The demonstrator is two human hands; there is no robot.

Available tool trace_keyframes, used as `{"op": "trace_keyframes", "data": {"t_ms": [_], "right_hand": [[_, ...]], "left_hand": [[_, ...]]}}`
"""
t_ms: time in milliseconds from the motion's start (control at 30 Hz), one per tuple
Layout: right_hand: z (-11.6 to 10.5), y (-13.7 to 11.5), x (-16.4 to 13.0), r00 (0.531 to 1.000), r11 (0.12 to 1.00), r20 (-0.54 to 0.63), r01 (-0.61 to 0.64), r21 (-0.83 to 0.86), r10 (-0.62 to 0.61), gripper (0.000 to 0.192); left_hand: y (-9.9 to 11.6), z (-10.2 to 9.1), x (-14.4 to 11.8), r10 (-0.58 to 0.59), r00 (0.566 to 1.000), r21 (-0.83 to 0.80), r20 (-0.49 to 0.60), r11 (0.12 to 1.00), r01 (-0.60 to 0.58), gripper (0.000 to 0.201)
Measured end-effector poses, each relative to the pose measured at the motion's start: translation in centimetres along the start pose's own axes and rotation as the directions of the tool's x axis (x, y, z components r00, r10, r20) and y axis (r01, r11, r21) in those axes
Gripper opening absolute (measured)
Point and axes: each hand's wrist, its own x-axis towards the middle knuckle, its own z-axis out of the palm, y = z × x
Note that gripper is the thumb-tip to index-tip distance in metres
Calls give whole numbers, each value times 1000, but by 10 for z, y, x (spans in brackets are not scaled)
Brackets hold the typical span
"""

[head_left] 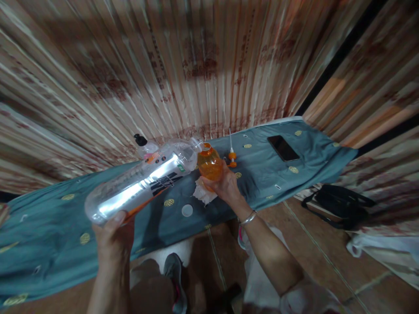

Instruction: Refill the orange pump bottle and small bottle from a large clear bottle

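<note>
My left hand (pixel 113 235) grips the base of a large clear plastic bottle (pixel 144 181) that is tipped almost level, its open mouth over the neck of a small orange bottle (pixel 209 163). My right hand (pixel 222 183) holds the orange bottle upright on the teal cloth (pixel 49 226), with a crumpled white tissue (pixel 203 192) just under it. A white round cap (pixel 187 210) lies on the cloth near the front. An orange pump nozzle with a white tube (pixel 232 155) lies just right of the orange bottle.
A black phone (pixel 283 148) lies on the cloth at the right. A bottle with a black cap (pixel 144 146) stands behind the clear bottle. Curtains hang behind the table. A black bag (pixel 340 205) and a white plastic bag (pixel 382 253) lie on the floor at right.
</note>
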Motion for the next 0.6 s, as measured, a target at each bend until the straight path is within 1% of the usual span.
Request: {"op": "trace_keyframes", "data": {"t_ms": [233, 433, 600], "right_hand": [[-1, -1, 0, 1000, 1000, 13, -3, 0, 3, 68], [0, 1, -1, 1000, 1000, 12, -6, 6, 6, 69], [1, 0, 0, 1000, 1000, -1, 2, -18, -2, 71]], "left_hand": [[0, -1, 0, 36, 999, 17, 24, 999, -37, 74], [2, 2, 0, 35, 999, -7, 30, 999, -35, 81], [2, 2, 0, -6, 1000, 52, 18, 999, 5, 79]]}}
